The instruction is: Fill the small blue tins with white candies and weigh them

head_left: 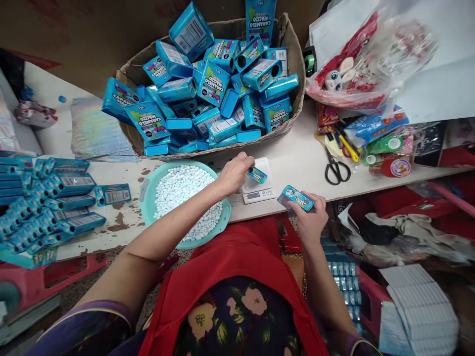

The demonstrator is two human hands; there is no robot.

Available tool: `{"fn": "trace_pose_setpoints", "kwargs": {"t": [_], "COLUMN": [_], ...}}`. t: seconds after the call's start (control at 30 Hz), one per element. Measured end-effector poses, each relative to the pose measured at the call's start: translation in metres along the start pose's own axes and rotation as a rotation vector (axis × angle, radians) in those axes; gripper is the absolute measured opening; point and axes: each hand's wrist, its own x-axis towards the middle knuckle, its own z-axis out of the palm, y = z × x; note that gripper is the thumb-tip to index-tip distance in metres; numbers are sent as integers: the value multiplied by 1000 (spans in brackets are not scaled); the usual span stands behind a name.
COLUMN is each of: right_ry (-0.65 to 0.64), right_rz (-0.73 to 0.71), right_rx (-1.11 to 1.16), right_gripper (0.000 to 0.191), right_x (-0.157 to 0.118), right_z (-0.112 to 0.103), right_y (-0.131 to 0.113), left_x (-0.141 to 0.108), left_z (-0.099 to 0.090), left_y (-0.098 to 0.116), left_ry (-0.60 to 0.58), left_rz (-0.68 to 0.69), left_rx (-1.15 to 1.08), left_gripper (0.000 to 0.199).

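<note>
By one scale (265, 192): left hand (236, 173) grasping one blue piece (259, 175), right hand (310, 216) one tin (296, 195).

The left hand (235, 174) holds a small blue labelled piece (259, 175) over a white digital scale (264, 194); the right hand (312, 216) grips a Caramelo Macizo container (296, 198). Left of the scale sits a turquoise basin (149, 202) of white candies (184, 190), before a cardboard box (300, 81) heaped with blue containers (214, 83).

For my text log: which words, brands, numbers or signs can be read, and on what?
"CARAMELO MACIZO": blue boxes in the carton.
"CARAMELO": box in the right hand.
Too small or blurred: the boxes' logos and fine print, scale display, round label, print on the blue piece at the left hand.
</note>
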Motion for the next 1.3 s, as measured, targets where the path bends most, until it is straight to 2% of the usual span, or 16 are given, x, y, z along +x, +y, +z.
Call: {"fn": "trace_pose_setpoints", "kwargs": {"t": [0.1,0.2,0.33,0.43,0.5,0.63,0.7,0.77,0.93,1.03,1.13,1.2,1.3], "right_ry": [-4,-12,-8,10,22,23,22,18,0,4,11,19,2], "right_rz": [-12,-27,-29,-11,-2,5,14,21,23,34,29,25,34], "right_rx": [11,3,-27,-39,-34,-4,14,23,14,-3,-27,-27,-41], "right_gripper": [43,43,44,44,45,47,47,47,48,46,46,47,47], "right_x": [0,-1,-3,-6,-8,-13,-15,-18,-25,-28,-29,-29,-28], "right_z": [2,2,-1,-5,-6,-6,-5,-3,-1,-2,-7,-11,-15], "right_y": [0,-1,-2,0,3,9,9,8,2,-1,1,5,8], "left_x": [0,3,-5,-38,-71,-135,-154,-162,-163,-162,-157,-143,-103], "left_z": [0,0,-9,-19,-23,-16,-9,-1,9,4,-5,-8,-2], "left_y": [1,-1,-11,-33,-52,-84,-89,-89,-84,-78,-66,-56,-36], "left_ry": [34,117,221,289,320,307,271,233,176,121,174,218,230], "left_rz": [21,13,-147,-306,-417,-628,-661,-652,-581,-571,-591,-542,-308], "left_rx": [-48,-171,-604,-835,-786,-488,-357,-244,54,186,280,241,120], "left_gripper": [28,22,9,13,17,16,16,18,25,30,33,32,31]}}
